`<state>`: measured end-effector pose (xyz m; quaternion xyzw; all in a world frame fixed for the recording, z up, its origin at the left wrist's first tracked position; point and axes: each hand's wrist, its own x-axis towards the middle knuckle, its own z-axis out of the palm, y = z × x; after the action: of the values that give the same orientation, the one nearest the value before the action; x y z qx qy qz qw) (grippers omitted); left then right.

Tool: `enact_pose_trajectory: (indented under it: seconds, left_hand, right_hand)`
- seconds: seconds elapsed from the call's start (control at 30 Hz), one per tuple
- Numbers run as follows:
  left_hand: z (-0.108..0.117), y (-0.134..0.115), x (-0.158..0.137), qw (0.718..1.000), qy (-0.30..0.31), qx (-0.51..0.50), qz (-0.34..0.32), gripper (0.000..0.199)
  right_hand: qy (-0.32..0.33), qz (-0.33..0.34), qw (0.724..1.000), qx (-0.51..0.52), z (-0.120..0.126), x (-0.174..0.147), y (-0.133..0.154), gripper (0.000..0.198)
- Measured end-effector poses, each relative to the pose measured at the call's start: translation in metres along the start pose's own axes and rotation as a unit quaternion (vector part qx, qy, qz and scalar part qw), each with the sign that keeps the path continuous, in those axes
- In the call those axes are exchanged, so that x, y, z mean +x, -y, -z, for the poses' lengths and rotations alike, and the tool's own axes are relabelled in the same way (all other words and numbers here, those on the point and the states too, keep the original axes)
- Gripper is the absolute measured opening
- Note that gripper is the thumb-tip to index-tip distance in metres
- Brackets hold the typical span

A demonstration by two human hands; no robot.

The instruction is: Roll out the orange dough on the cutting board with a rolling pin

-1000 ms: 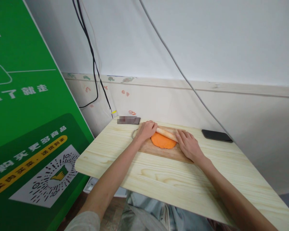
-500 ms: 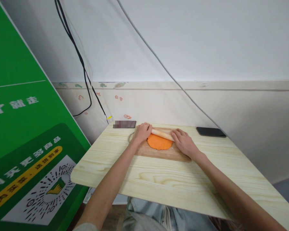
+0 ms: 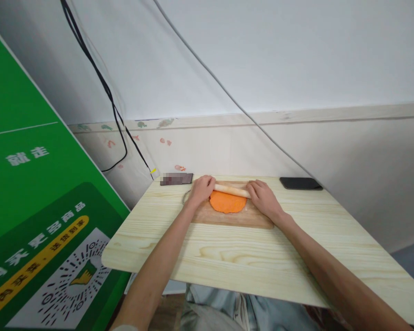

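Note:
A pale wooden rolling pin (image 3: 232, 190) lies across the far part of a flat, roughly round orange sheet of dough (image 3: 228, 203). Beneath both is a wooden cutting board (image 3: 231, 220) with a metal ring at its left end. Wrapped round the pin's left end is my left hand (image 3: 203, 188), its fingers curled over. My right hand (image 3: 262, 196) is closed on the pin's right end, hiding that tip. The dough's far edge is covered by the pin.
The board rests on a light wood-grain table (image 3: 207, 264). A dark phone (image 3: 301, 184) lies at the back right, and a dark flat object (image 3: 176, 179) at the back left. A green sign (image 3: 51, 197) stands on the left. Cables (image 3: 210, 71) hang along the wall.
The view has tilted slightly. Both hands stay on the rolling pin, which has hardly shifted on the dough; its right end looks a little farther from me.

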<state>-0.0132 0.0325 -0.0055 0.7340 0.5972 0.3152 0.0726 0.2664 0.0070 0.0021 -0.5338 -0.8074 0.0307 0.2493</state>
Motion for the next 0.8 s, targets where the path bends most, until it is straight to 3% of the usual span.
enact_pose_trajectory:
  seconds: [0.23,0.37,0.63,0.8]
  left_hand:
    - [-0.001,0.004,-0.002,0.998,-0.018,-0.060,0.003,0.041]
    - [0.000,0.005,-0.005,0.997,0.007,-0.070,-0.019,0.049]
    - [0.009,-0.002,-0.008,0.992,0.086,0.093,-0.021,0.053]
    - [0.006,-0.003,-0.004,0.978,0.112,0.171,-0.034,0.054]
  right_hand:
    - [-0.032,0.036,0.996,0.080,0.006,-0.005,0.002,0.039]
    - [-0.042,0.084,0.991,0.097,0.005,-0.006,0.000,0.037]
    - [-0.053,0.116,0.989,0.071,-0.007,-0.004,-0.011,0.042]
    - [-0.047,0.101,0.992,0.054,-0.005,-0.005,-0.008,0.045]
